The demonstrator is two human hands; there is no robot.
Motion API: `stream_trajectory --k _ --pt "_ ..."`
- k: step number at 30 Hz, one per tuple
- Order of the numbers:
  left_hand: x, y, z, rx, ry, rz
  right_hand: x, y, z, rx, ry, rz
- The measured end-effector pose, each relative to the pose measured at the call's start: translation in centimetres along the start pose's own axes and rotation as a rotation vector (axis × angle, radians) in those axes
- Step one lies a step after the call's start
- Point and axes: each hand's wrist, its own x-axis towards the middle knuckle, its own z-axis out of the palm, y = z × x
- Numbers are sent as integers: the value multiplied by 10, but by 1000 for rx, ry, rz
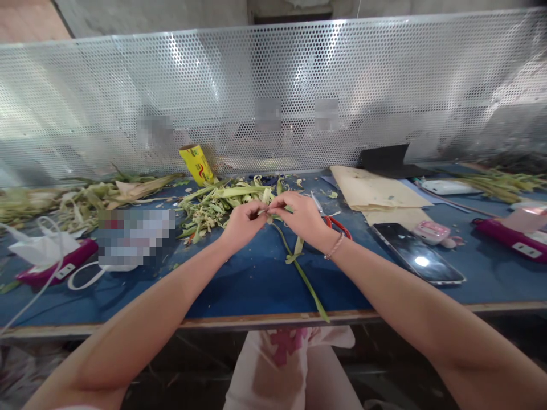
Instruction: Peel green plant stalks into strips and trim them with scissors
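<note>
Perforated metal sheeting stands behind our blue tabletop in the head view. Before us a long green stem slants from our fingertips down to the table's front edge, a pale leaf piece partway along it. Our left hand and right hand meet at the stem's upper end, thumb and fingers of each pinched on it; exactly which bit lies between them is too small to tell. For work this fine, we would do well to hold one pinch firm and let the other move — any pull short and gentle, so the stem neither bruises nor snaps. Green leaf scraps lie heaped just beside our left hand, a yellow tube behind them. Red handles show by our right wrist — we should keep it from catching there, and mind the phone near that forearm.
</note>
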Motion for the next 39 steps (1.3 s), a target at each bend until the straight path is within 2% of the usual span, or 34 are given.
stream_trajectory --k 3,9,15,18,22,25,28,34,39 --pt "-2 0 0 12 11 31 -1 -3 0 16 6 52" --pt "-3 -2 3 99 78 96 -2 -9 -2 -30 -1 -6" --pt "-3 -1 3 65 -2 77 -1 -9 -1 37 25 21" --pt "-2 -1 7 -39 -51 21 0 -6 2 176 71 137" --pt "-3 -1 11 -108 16 -32 1 1 9 421 153 371" --pt "-4 0 12 -139 23 -30 2 5 12 495 113 460" --pt "-4 0 12 -180 32 -36 3 2 11 424 75 377" --pt "-6 3 13 -348 -11 -9 0 -7 8 317 147 192" --pt "-6 5 14 -398 12 23 -2 -11 6 289 185 108"
